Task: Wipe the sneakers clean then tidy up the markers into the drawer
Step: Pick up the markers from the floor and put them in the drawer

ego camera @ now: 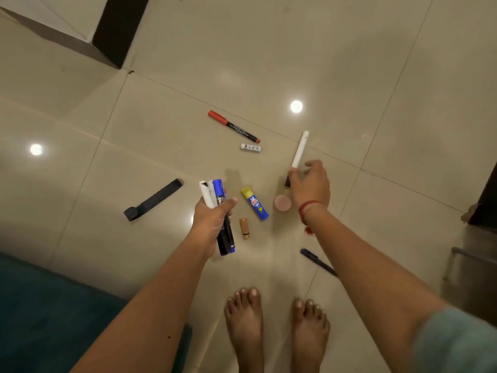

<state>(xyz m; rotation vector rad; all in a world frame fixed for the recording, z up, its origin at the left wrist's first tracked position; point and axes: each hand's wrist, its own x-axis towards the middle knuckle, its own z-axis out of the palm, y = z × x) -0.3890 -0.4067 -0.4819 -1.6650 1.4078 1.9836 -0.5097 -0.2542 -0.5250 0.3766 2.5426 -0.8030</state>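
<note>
My left hand (212, 216) grips a bundle of markers (216, 195), white and blue ones among them, their ends sticking out above and below the fist. My right hand (309, 184) reaches down to a white marker (300, 149) on the floor, its fingertips at the marker's dark lower end. A red-capped marker (233, 126) lies farther away, with a short white tube (250, 147) just below it. A dark blue pen (317, 261) lies under my right forearm. No sneakers or drawer are in view.
On the beige tiled floor (161, 117) lie a blue and yellow glue stick (255, 203), a small copper-coloured tube (244, 228), a pink round lid (283, 202) and a dark flat case (153, 199). A teal rug (53, 313) is at lower left. My bare feet (277, 324) stand below.
</note>
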